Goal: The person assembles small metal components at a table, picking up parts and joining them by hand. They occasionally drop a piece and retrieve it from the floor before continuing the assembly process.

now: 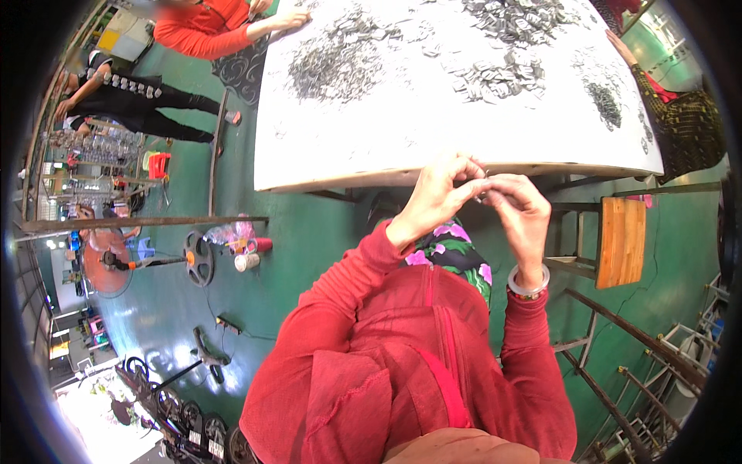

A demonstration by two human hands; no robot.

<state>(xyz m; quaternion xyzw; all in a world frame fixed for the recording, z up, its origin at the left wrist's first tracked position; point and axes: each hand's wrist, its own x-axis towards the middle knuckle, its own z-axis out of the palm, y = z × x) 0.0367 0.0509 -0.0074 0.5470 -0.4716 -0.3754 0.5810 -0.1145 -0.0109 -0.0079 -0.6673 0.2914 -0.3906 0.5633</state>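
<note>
My left hand [442, 192] and my right hand [522, 210] meet fingertip to fingertip just off the near edge of the white table [348, 143]. Both are closed in a pinch. Between them a tiny dark bit [485, 196] shows, too small and too covered by the fingers to name. Farther back on the tabletop lie a loose pile of small dark pieces [340, 69] at the left and heaps of larger dark curved pieces [502, 73] in the middle. A smaller pile of fine dark pieces [603, 104] lies toward the right edge.
A person in a red top [209, 31] reaches onto the table at far left; another person's patterned sleeve [680, 127] is at its right edge. A wooden stool [621, 242] stands to my right. Left on the green floor are a fan [108, 261] and a white cup [246, 262].
</note>
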